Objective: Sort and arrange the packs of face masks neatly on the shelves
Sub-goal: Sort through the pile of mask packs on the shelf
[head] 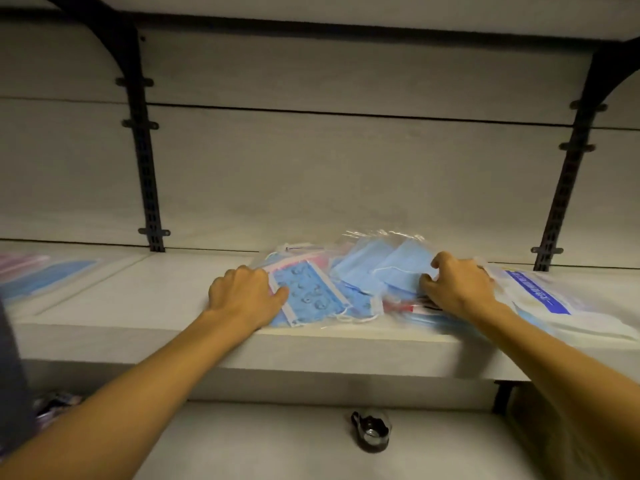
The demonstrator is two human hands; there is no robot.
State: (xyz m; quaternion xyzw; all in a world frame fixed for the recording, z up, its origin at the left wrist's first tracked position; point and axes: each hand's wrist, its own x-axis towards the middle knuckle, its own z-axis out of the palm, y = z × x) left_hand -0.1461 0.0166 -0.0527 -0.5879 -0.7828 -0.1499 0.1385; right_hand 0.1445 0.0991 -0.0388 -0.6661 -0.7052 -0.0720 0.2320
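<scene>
1. The shelf (173, 299) in front of me is where the work happens. From what I see, the sorting is only partly done: most of its surface carries no packs yet.
2. The loose heap of mask packs (346, 282) lies in the middle of the shelf, near the front edge. The packs overlap at different angles, so I judge this heap is not arranged yet.
3. At the right, a white pack with a blue stripe (540, 296) lies partly over the edge, tilted. It also needs to be straightened.
4. Far left on the shelf, some flat packs (45, 271) lie side by side. They look already placed, but they are blurred.
5. My left hand (246, 292) rests on the patterned blue pack (308, 296), with the fingers curled at its left edge and the thumb on top.
6. My right hand (457, 285) pinches the plain blue masks (398, 268) with bent fingers.
7. On the lower shelf stands a small dark object (370, 431); I cannot tell what it is.
</scene>
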